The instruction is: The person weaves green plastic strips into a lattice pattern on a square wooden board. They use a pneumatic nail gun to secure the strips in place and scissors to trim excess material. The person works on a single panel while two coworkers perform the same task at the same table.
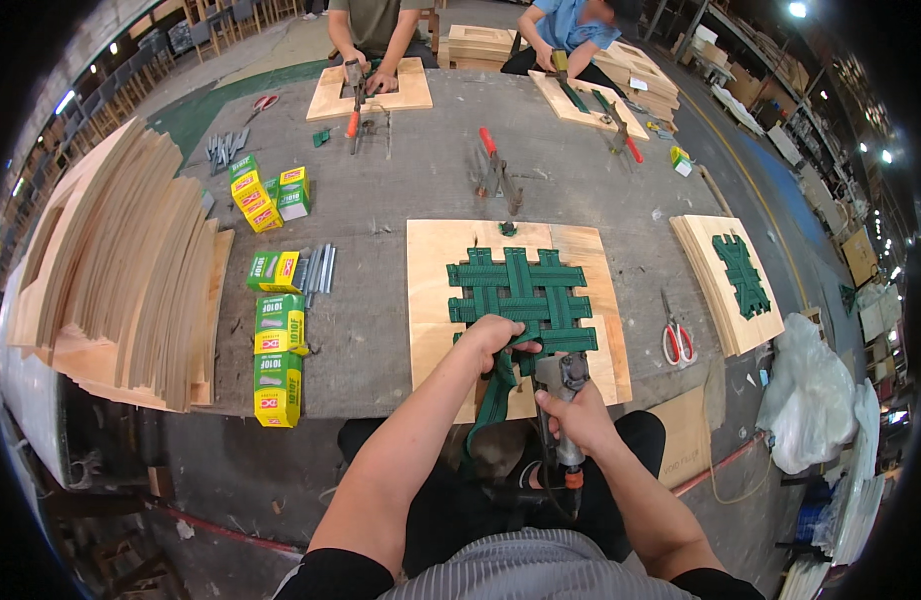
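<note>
Head view: left hand [496, 335] gripping green webbing strap [498, 385] at woven lattice [522, 295] edge, centre on plywood board [436, 290]. Right hand [571, 415] clenching staple gun [562, 385] at 5 o'clock. Yellow-green boxes [279, 355] lying at 9 o'clock on tabletop [411, 170].

A lattice of dark green webbing straps [522, 292], woven over and under, lies flat on a square plywood panel [436, 262] at the bench's near edge. One loose strap end [495, 397] hangs off the panel's front edge. A metal staple gun [562, 382] stands upright just beside it.
</note>
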Demonstrator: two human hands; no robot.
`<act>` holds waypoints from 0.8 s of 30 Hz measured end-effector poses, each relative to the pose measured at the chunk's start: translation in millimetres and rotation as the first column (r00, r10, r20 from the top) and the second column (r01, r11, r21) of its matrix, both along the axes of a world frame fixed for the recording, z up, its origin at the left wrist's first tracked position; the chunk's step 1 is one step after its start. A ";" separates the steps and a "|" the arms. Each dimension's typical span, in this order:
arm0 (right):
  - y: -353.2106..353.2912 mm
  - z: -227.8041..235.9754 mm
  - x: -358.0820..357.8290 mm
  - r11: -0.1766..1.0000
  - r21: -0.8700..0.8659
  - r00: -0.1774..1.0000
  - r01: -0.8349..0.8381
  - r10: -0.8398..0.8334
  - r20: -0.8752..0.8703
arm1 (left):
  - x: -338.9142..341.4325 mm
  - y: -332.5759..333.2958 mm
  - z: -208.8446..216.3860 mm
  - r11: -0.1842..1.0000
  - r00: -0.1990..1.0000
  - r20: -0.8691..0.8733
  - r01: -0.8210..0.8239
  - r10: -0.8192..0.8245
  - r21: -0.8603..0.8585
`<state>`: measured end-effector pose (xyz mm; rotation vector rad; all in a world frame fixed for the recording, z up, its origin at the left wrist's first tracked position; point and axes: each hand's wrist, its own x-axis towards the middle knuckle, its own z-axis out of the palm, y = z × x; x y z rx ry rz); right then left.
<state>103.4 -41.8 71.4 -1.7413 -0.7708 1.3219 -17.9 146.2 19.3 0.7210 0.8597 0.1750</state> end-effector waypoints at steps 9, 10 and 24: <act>-2.9 -4.3 1.4 1.000 0.020 1.000 -0.003 0.003 -0.031 | 3.6 -8.7 11.7 0.999 0.998 -0.056 -0.018 0.016 -0.030; -5.1 -5.3 5.0 0.999 0.050 0.997 0.001 0.002 -0.071 | 3.7 -8.9 11.0 0.999 0.998 -0.046 -0.034 0.032 -0.030; 59.5 -17.5 189.1 0.981 0.005 0.894 0.194 -0.175 -0.413 | 20.4 -13.5 13.5 0.987 0.971 -0.194 -0.118 0.137 0.107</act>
